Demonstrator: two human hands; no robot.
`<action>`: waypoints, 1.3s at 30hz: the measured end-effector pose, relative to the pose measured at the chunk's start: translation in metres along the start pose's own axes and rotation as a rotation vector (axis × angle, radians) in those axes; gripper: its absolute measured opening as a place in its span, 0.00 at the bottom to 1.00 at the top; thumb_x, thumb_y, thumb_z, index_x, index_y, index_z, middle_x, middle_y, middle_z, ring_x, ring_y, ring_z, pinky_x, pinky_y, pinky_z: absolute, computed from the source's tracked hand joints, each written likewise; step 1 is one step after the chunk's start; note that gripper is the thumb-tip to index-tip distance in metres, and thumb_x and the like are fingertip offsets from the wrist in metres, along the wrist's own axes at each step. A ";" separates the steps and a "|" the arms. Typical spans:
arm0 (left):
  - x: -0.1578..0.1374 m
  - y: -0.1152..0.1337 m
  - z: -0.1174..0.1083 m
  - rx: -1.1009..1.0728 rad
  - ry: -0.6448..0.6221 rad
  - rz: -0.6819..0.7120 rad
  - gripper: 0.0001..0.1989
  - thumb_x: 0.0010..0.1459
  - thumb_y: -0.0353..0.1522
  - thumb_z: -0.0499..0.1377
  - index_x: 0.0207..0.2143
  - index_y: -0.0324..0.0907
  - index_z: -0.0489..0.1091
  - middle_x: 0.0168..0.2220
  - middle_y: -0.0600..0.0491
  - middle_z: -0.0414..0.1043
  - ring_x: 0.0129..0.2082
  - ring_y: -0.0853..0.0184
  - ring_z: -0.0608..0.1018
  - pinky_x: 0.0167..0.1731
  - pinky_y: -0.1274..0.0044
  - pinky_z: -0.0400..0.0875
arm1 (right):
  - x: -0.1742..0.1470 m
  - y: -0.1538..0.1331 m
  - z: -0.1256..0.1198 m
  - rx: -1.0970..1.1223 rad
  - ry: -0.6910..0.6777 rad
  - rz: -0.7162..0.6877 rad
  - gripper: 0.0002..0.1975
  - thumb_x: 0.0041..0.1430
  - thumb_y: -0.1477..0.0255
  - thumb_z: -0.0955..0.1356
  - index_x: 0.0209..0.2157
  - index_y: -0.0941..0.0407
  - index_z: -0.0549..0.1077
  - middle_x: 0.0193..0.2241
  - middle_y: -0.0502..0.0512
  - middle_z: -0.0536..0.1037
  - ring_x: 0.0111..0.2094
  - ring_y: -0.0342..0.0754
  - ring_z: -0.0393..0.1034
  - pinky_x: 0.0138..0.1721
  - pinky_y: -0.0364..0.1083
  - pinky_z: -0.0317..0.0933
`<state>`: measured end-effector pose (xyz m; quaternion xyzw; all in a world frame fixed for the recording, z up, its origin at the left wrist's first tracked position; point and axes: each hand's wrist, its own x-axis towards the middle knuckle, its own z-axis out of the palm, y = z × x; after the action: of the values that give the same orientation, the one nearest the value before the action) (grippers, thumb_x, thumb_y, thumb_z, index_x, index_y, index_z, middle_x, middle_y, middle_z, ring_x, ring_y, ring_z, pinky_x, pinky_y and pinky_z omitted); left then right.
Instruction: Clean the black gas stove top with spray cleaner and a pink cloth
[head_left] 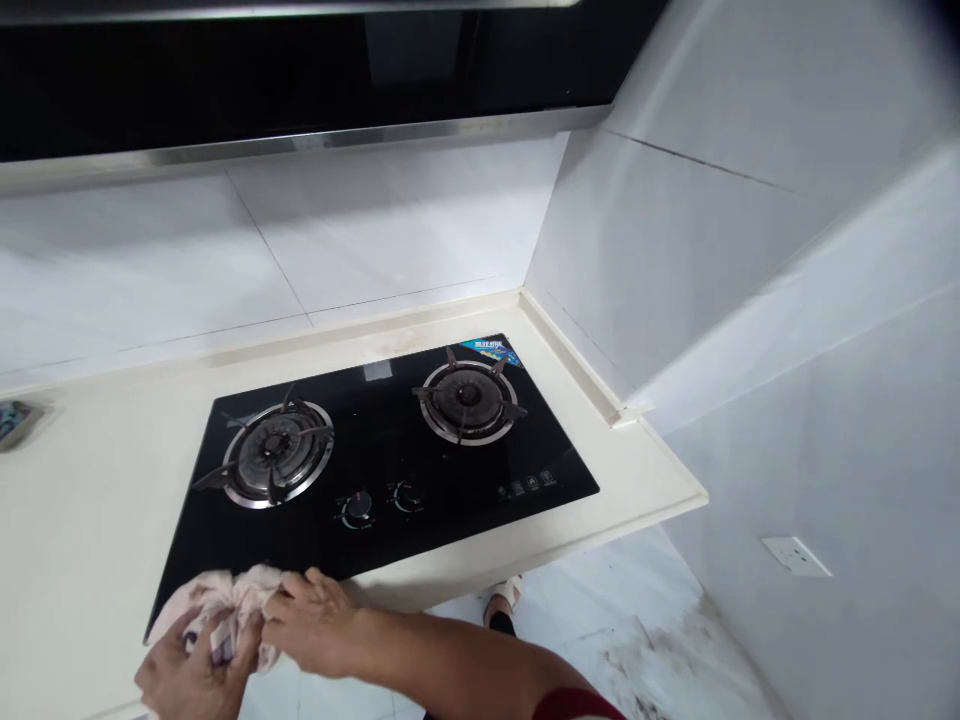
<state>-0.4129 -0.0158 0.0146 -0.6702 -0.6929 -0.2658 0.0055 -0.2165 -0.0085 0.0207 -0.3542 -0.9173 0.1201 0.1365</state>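
A crumpled pale pink cloth (259,590) is bunched between my two hands at the front left corner of a black glass gas cooktop (420,470). My left hand (191,665) grips it from the near side, fingers curled into the folds. My right hand (311,615) closes on its right end, above the counter's front edge. On the cooktop are a left burner (274,450) and a right burner (469,398), each with metal pan supports. Two knobs, a left knob (358,505) and a right knob (407,495), sit between them near the front.
The cooktop is set in a cream countertop (82,520) against white wall tiles. A black range hood (300,80) hangs over it. To the right are a wall and a socket (795,556). A small dark object (16,422) lies far left. Below, a foot (502,597) stands on the smudged floor.
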 end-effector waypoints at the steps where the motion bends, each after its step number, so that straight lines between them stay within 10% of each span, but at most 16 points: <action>1: -0.006 0.002 0.000 0.017 0.039 -0.005 0.20 0.52 0.52 0.59 0.32 0.46 0.75 0.46 0.46 0.73 0.44 0.52 0.74 0.46 0.58 0.68 | -0.005 -0.005 0.003 0.003 0.004 0.005 0.06 0.64 0.72 0.66 0.42 0.54 0.73 0.50 0.52 0.74 0.51 0.50 0.62 0.45 0.49 0.62; 16: -0.047 0.054 0.017 0.177 0.026 0.310 0.22 0.58 0.49 0.57 0.40 0.41 0.76 0.48 0.37 0.69 0.48 0.47 0.73 0.47 0.58 0.68 | -0.095 0.012 0.004 -0.065 0.111 0.146 0.10 0.69 0.66 0.64 0.34 0.55 0.70 0.37 0.51 0.73 0.41 0.50 0.63 0.40 0.51 0.56; 39: -0.091 0.311 0.081 -0.234 -0.420 0.441 0.22 0.58 0.46 0.62 0.53 0.50 0.74 0.49 0.44 0.70 0.49 0.53 0.71 0.41 0.66 0.76 | -0.339 0.109 -0.068 0.232 0.271 0.633 0.08 0.68 0.74 0.62 0.41 0.51 0.72 0.43 0.54 0.76 0.46 0.49 0.68 0.50 0.52 0.60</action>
<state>-0.0858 -0.0816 0.0238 -0.8405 -0.4817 -0.1917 -0.1571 0.1152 -0.1530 -0.0067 -0.6154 -0.7162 0.2116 0.2523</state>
